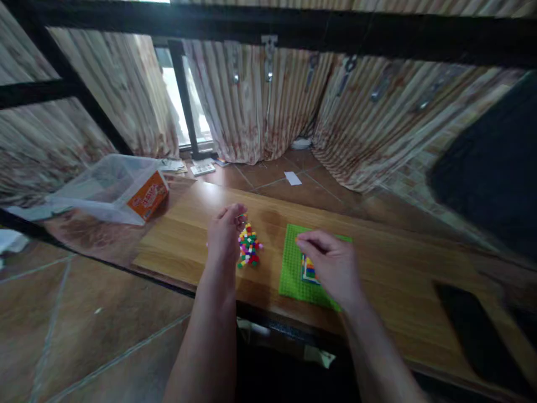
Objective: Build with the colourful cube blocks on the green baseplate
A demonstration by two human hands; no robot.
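My right hand (333, 263) is over the green baseplate (290, 277), thumb and forefinger pinched on a tiny orange brick (297, 239). Beneath that hand a small build of coloured bricks (309, 268), in rows with a pale border, stands on the baseplate, partly covered by the hand. To the left, my left hand (224, 229) is raised beside a pile of loose bricks (250, 246) in many colours. Its fingers are curled together; whatever may be between them is too small to name.
A clear plastic bin (104, 193) with an orange label stands at the left, beyond the wooden tabletop (403, 280). On the right lies a flat black object (470, 324). A dark metal bar (293, 31) runs across above, in front of striped curtains (268, 106).
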